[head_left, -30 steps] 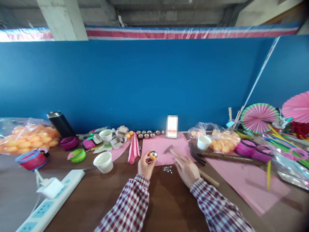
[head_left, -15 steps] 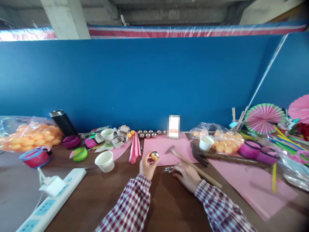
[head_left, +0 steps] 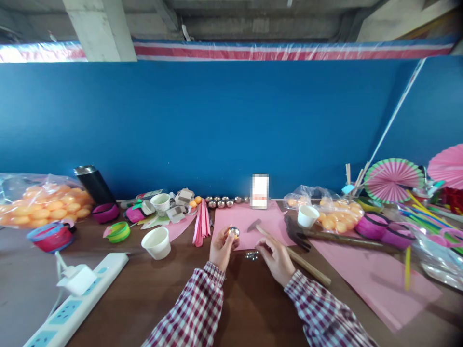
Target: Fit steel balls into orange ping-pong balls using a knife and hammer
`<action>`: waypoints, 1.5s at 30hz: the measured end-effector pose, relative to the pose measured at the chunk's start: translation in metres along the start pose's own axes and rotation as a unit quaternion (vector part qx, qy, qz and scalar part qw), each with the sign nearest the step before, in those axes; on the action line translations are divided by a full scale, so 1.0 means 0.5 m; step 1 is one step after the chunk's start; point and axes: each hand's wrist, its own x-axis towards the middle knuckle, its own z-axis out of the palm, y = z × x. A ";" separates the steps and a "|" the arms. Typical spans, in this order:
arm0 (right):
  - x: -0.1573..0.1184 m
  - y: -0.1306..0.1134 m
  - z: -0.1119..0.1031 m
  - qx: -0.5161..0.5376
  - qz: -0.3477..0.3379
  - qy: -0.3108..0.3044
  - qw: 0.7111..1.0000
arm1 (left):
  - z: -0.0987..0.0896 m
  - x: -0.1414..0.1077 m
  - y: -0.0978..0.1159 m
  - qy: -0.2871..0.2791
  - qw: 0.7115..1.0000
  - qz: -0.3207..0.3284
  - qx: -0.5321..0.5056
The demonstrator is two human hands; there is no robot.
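My left hand [head_left: 220, 249] grips an orange ball [head_left: 234, 233] whose visible top is mostly covered in shiny silver. Its fingers and thumb wrap the ball's left and lower side. To the right, my right hand [head_left: 277, 258] is closed in a pinch; whether anything small is between the fingertips I cannot make out. Just left of those fingertips, a small cluster of shiny silver pieces [head_left: 251, 255] lies on the brown table [head_left: 249, 308]. Behind both hands is a sheet of pink paper [head_left: 231, 217]. A hammer [head_left: 311, 267] lies with its handle partly behind my right hand.
Several silver balls [head_left: 219, 202] line the blue partition [head_left: 224, 125]. White cups [head_left: 156, 242] stand left and right. Bags of orange balls [head_left: 54, 205] lie at both sides. A second hammer [head_left: 347, 239] lies right; a power strip [head_left: 77, 301] occupies the left front.
My right hand has risen off the silver pieces, its fingertips now pinched and angled toward the ball. In my left hand the ball has turned, showing more silver and less orange.
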 end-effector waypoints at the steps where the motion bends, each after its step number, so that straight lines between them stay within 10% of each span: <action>1: 0.009 -0.003 0.008 0.030 0.014 0.019 0.999 | 0.001 0.001 -0.001 -0.002 1.000 -0.011 -0.016; 9: 0.063 0.003 0.059 0.230 0.095 0.081 0.965 | -0.014 0.010 -0.011 -0.010 1.000 0.001 0.005; 45: 0.038 0.008 0.050 0.297 0.087 -0.020 0.951 | 0.011 -0.017 0.008 -0.081 0.992 0.051 0.083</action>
